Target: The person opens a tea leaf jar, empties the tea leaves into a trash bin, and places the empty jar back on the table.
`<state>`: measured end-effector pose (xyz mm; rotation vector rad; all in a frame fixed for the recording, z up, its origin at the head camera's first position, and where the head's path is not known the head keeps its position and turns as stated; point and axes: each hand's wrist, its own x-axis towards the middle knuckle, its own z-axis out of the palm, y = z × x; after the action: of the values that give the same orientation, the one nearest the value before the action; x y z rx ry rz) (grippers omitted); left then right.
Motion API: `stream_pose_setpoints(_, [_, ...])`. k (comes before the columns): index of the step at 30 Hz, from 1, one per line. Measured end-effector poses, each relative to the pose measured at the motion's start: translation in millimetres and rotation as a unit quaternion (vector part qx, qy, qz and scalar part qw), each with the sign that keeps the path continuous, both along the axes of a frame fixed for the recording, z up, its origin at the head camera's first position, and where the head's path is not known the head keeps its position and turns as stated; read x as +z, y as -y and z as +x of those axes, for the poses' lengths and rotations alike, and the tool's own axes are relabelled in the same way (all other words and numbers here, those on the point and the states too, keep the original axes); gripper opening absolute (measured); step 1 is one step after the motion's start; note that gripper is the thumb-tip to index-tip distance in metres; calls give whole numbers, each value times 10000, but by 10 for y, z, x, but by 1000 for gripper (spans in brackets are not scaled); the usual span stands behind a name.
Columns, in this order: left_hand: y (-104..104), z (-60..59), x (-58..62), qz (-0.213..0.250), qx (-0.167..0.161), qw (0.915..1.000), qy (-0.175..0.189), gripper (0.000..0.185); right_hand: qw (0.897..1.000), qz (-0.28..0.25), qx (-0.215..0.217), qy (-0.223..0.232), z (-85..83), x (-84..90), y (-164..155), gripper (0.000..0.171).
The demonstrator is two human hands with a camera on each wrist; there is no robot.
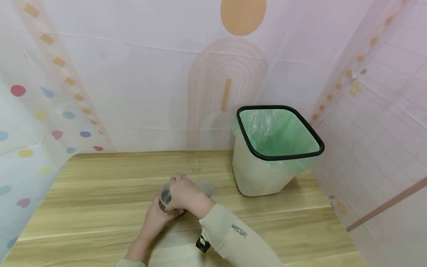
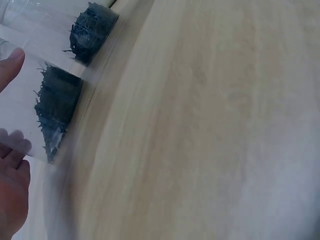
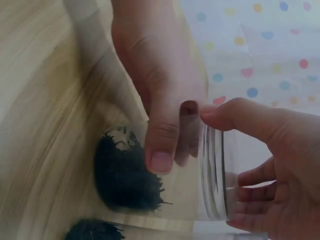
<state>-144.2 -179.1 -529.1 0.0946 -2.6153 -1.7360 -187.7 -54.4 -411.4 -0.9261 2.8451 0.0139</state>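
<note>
You have both hands on one clear jar (image 1: 165, 195), which is at the middle of the worktop (image 1: 100, 200), on the side toward you. Your left hand (image 1: 156, 217) has its grip closed around the jar's side, the thumb pressed flat to the clear wall and the fingers round the other face. Your right hand (image 1: 185, 193) comes over the top, its grip closed on the ridged upper end, thumb on one side and fingers on the other; you cannot tell from here whether that band is a lid or the jar's own rim. Dark shreds (image 3: 125, 175) with ragged ends fill the bottom part of the jar. A second clear jar (image 1: 205, 188), also holding dark shreds, stands just beside it, to the right and partly behind your right wrist. Farther right on the worktop is a pale bin (image 1: 253, 172) with a black rim (image 1: 280, 158) and a green liner (image 1: 283, 137), well apart from your hands. A patterned curtain (image 1: 150, 92) hangs behind, and your beige right sleeve (image 1: 240, 237) carries dark lettering.
</note>
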Motion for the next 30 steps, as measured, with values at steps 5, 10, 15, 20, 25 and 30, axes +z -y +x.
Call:
stream_pose_setpoints(5, [62, 32, 5, -53, -193, 9996, -177, 100, 9991, 87, 100, -404, 59, -63, 23, 81])
stream_pose_setpoints(10, [109, 107, 59, -125, -18, 9999, 2, 99, 9981, -381, 281, -398, 106, -93, -13, 88])
stream_pose_setpoints(15, [133, 205, 237, -40, 212, 9997, -134, 92, 9938, -994, 334, -371, 182, -21, -45, 96])
stream_pose_setpoints(20, [126, 334, 471, -237, 387, 9957, -813, 91, 9820, -1845, 339, -232, 302, 204, -95, 98])
stream_pose_setpoints(25, [49, 435, 672, -411, 763, 9865, -1388, 94, 9664, -2559, 113, 188, 446, 337, -213, 105])
stream_pose_setpoints(30, [-15, 513, 812, -927, 1156, 9672, -2064, 94, 9456, -3223, -53, 441, 581, 394, -289, 111])
